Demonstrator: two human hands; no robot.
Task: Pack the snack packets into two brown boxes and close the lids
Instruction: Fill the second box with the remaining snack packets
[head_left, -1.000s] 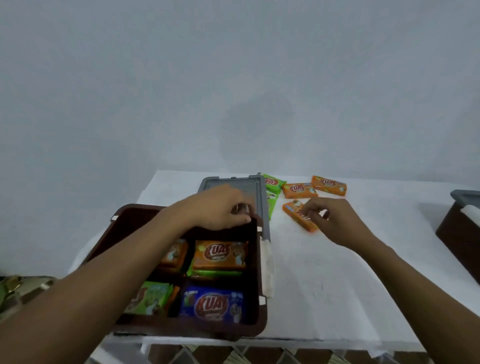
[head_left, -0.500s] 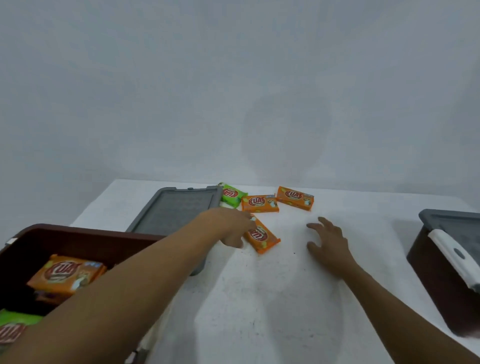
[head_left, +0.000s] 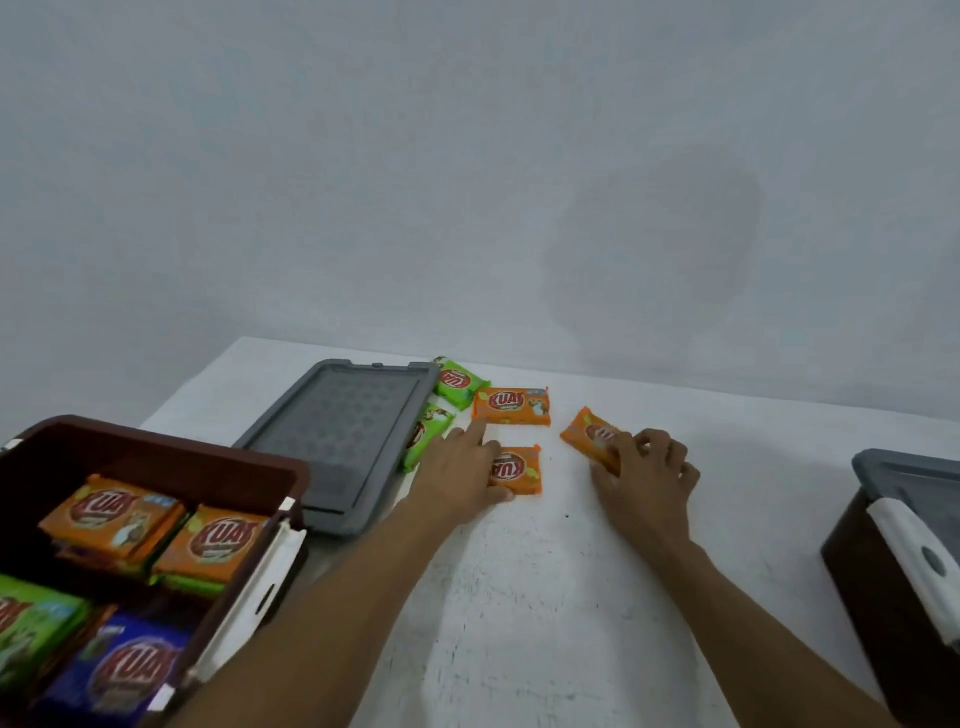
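An open brown box (head_left: 156, 457) at the lower left holds several orange, green and blue snack packets. Its grey lid (head_left: 343, 431) lies flat on the white table (head_left: 545, 597) beside it. My left hand (head_left: 462, 467) rests with fairly straight fingers on the left edge of an orange packet (head_left: 519, 470). My right hand (head_left: 644, 467) curls its fingers over another orange packet (head_left: 587, 434), which is tilted. A third orange packet (head_left: 511, 405) and two green packets (head_left: 457, 382) (head_left: 428, 434) lie just behind. A second brown box (head_left: 883, 597) stands at the right edge with its grey lid on.
A plain grey wall rises behind the table. A white latch (head_left: 909, 551) hangs on the right box's side, and another white latch (head_left: 254, 587) on the open box. Bare white tabletop lies between my forearms.
My left hand has left the open box and reached right to the loose packets, landing on the near orange one. My right hand has closed on the right-hand orange packet.
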